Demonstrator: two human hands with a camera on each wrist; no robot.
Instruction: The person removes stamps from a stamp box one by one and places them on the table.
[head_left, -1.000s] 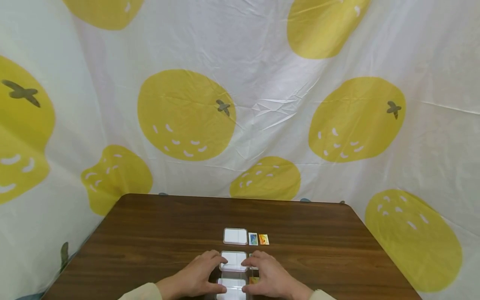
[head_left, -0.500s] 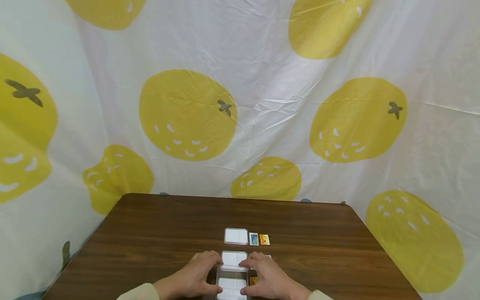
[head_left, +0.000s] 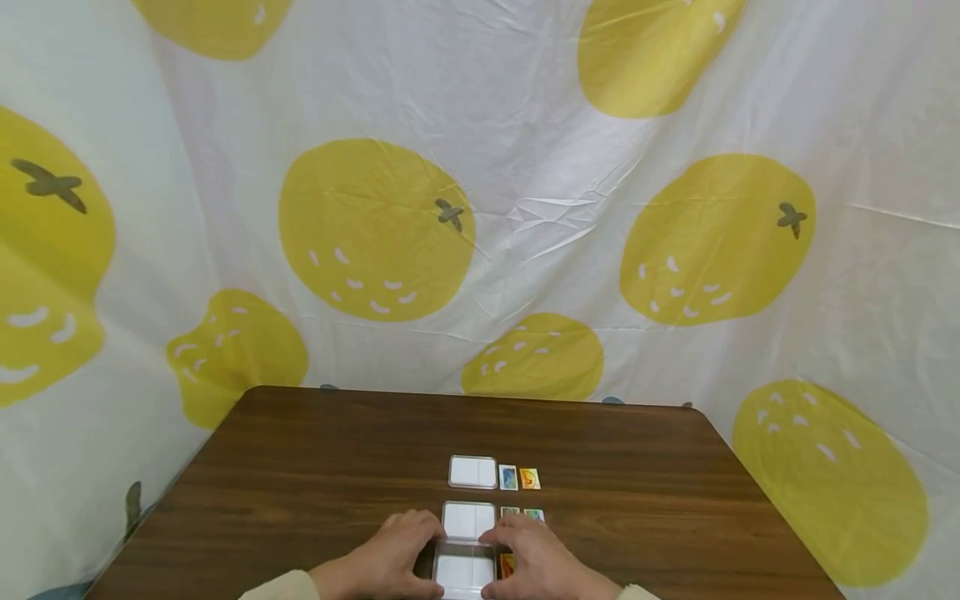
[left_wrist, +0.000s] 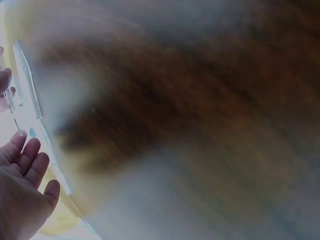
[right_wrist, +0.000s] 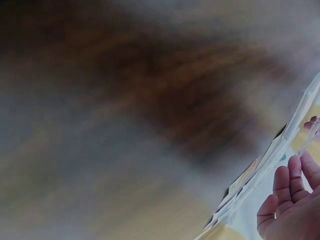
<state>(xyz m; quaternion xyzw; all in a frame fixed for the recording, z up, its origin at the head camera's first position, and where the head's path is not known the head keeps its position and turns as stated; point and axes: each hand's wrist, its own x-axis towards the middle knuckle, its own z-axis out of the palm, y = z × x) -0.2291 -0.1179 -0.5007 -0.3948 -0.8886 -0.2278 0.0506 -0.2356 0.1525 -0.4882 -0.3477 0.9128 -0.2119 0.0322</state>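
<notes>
- Clear plastic, the case [head_left: 465,570] sits at the near edge of the table [head_left: 300,492], straight in front of the person, with a white sheet showing inside it.
- Left hand [head_left: 393,557] grips the case's left side, fingers curled over its far left corner.
- Right hand [head_left: 536,560] grips the case's right side, fingers bent round its far right corner; it partly covers an orange card [head_left: 507,565] lying just beside the case.
- Both wrist views are badly blurred; each shows only fingers [left_wrist: 27,157] near a thin clear edge, so they add nothing sure about the hold.
- Just beyond the held case lies a second clear case [head_left: 468,519], with two small cards [head_left: 522,514] to its right.
- Farther back rests a third clear case [head_left: 472,472], with a blue card [head_left: 507,477] and an orange-yellow card [head_left: 529,478] side by side on its right.
- Behind the dark wooden table hangs a white cloth [head_left: 525,125] printed with large yellow fruits.
</notes>
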